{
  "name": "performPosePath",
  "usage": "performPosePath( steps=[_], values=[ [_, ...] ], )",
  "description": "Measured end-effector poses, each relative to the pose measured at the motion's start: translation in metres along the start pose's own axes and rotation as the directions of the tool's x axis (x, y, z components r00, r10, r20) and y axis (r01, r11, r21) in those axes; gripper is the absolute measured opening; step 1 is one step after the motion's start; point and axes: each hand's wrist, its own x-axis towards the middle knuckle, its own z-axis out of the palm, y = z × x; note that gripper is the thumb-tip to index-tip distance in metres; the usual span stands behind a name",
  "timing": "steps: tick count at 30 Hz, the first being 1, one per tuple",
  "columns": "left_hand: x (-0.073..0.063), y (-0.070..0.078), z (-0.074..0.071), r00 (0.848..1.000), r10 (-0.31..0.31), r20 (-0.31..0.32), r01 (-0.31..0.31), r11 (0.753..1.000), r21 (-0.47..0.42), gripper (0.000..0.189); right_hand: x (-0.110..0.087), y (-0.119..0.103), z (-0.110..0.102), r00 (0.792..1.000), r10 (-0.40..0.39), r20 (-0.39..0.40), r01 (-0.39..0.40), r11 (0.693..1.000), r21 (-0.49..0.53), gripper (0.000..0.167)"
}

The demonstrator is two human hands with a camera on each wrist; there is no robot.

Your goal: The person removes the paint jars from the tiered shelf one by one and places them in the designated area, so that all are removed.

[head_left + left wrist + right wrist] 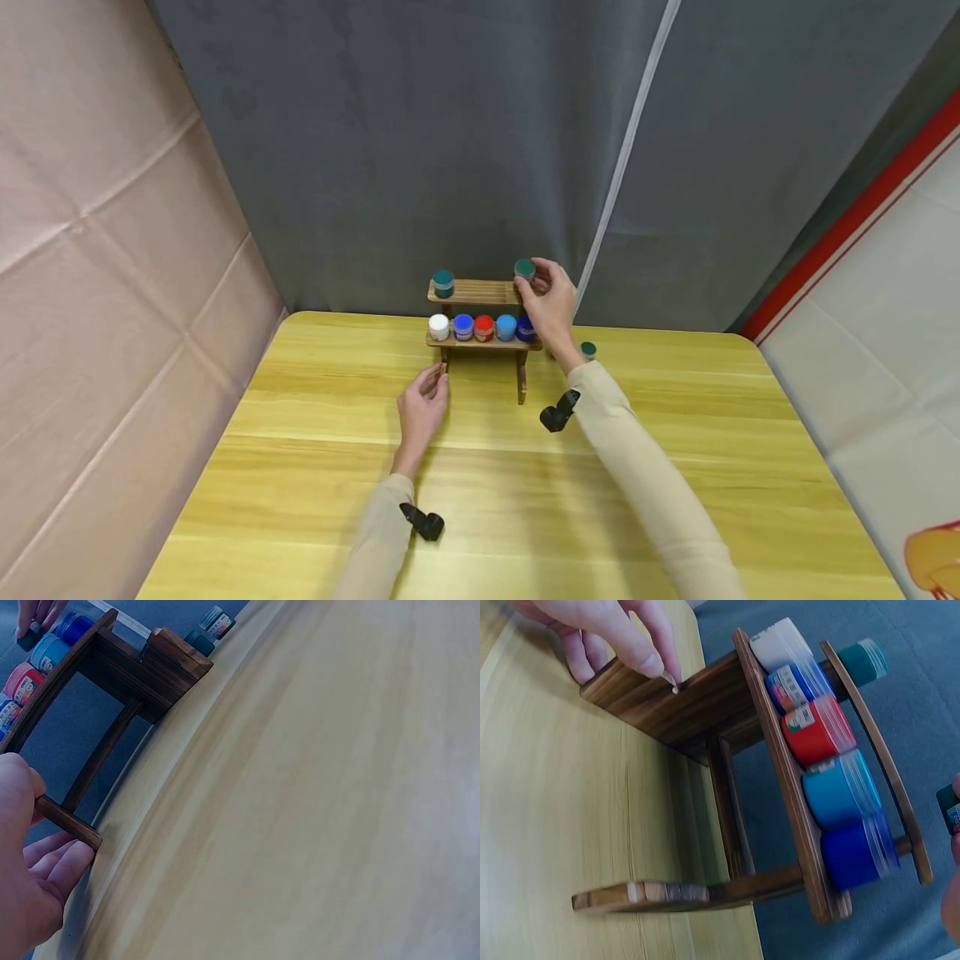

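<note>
A small two-tier wooden rack stands near the table's back edge. My left hand grips the rack's left leg low down, thumb and fingers on either side, as the left wrist view shows. My right hand pinches a dark green paint jar at the right end of the upper shelf; whether the jar touches the shelf I cannot tell. Another dark green jar sits at that shelf's left end. Along the lower shelf stand white, blue, red, light blue and dark blue jars.
Two more dark green jars, one nearer and one labelled, stand on the table right of the rack. A grey curtain hangs right behind the wooden table. Pale sheets flank both sides.
</note>
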Motion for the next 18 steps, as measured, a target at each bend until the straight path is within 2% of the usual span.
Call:
performPosePath(
  steps=[4, 12, 18],
  values=[
    [0.0, 0.0, -0.001, 1.0, -0.003, 0.0, 0.003, 1.0, 0.003, 0.031, 0.002, 0.001, -0.007, 1.0, 0.007, -0.006, -0.007, 1.0, 0.004, 0.038],
    [0.001, -0.001, -0.002, 1.0, 0.003, 0.003, -0.003, 1.0, 0.005, 0.031, 0.005, 0.008, -0.018, 0.998, -0.034, -0.054, 0.033, 0.999, -0.015, 0.038],
    [0.002, -0.002, -0.003, 1.0, 0.002, 0.006, -0.002, 1.0, 0.001, 0.032, 0.006, 0.012, -0.028, 0.997, -0.02, -0.074, 0.019, 1.0, -0.016, 0.038]
  ],
)
